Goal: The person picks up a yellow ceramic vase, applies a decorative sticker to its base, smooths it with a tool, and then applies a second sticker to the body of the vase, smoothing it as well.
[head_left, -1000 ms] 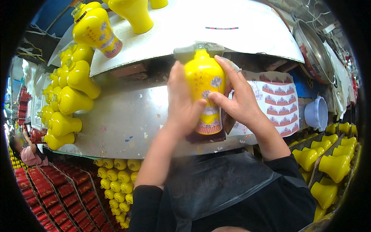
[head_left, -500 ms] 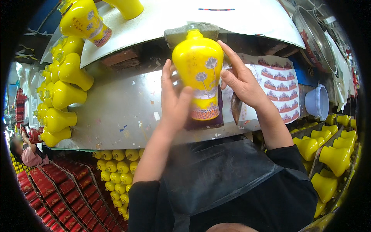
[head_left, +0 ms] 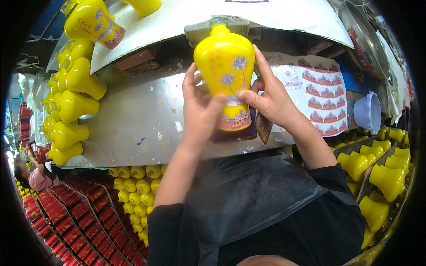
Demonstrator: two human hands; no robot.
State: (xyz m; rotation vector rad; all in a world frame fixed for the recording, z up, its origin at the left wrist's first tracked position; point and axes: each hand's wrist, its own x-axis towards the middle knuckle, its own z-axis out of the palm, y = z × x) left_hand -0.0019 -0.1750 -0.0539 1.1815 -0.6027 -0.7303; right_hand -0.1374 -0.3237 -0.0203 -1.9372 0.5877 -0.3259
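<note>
A glossy yellow bottle (head_left: pixel 222 53) with a clear neck lies front up before me, its neck against a grey cloth pad (head_left: pixel 193 34). Purple-grey lotus flowers and a patterned band at the base decorate it. My left hand (head_left: pixel 199 108) grips its left side, thumb near the lower front. From the right, my right hand (head_left: pixel 275 99) holds it, thumb pressed on the front below the flowers and fingers along the side. Under the base shows a dark purple cloth (head_left: pixel 235 134). Beside it, below my right hand, is a brown pointed blade-like tool (head_left: pixel 264 128).
Right of the hands lies a sheet of patterned decals (head_left: pixel 326 91), with a pale lilac bucket (head_left: pixel 367 114) beyond. Several yellow bottles (head_left: pixel 80 106) stand at the left; a decorated one (head_left: pixel 91 22) is on the white board (head_left: pixel 177 17). Red boxes (head_left: pixel 80 217) fill racks at lower left.
My right thumb has come down onto the lower front of the bottle, over the band below the flowers. The left hand keeps its hold.
</note>
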